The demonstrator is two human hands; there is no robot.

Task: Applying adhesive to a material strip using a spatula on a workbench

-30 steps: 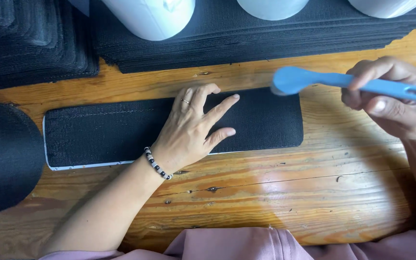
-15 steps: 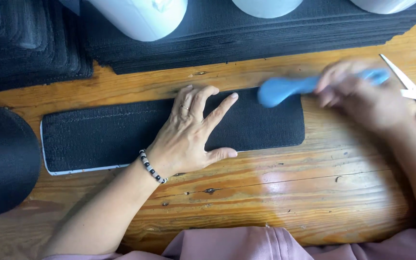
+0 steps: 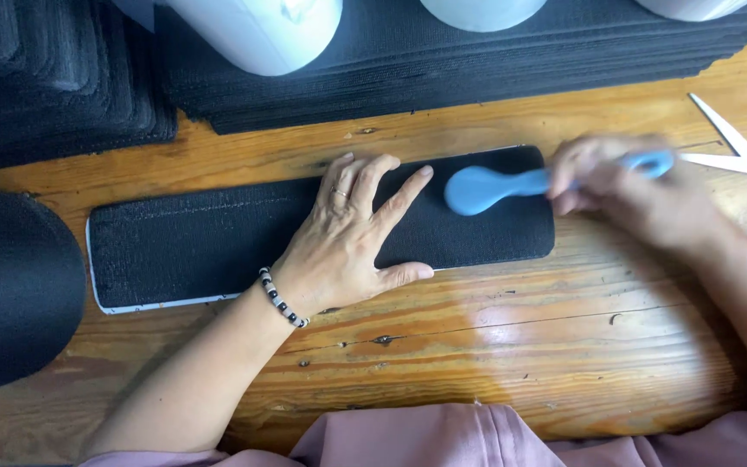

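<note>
A long black fabric strip [image 3: 192,246] with rounded ends and a white underside edge lies across the wooden table [image 3: 494,346]. My left hand [image 3: 352,233] presses flat on its middle, fingers spread, a beaded bracelet on the wrist. My right hand [image 3: 628,195], blurred by motion, grips the handle of a light blue spoon-shaped tool [image 3: 499,186]. The tool's rounded head sits over the right part of the strip, just right of my left fingertips.
Stacks of black fabric sheets [image 3: 477,65] fill the back, with white rounded containers [image 3: 257,30] standing on them. A round black piece [image 3: 10,294] lies at the left. Scissors [image 3: 741,156] rest at the right edge. Pink cloth [image 3: 443,437] is at the near edge.
My right hand has carried the blue tool down and leftward onto the right part of the strip. My left hand has stayed pressed on the strip. The scissors came into view.
</note>
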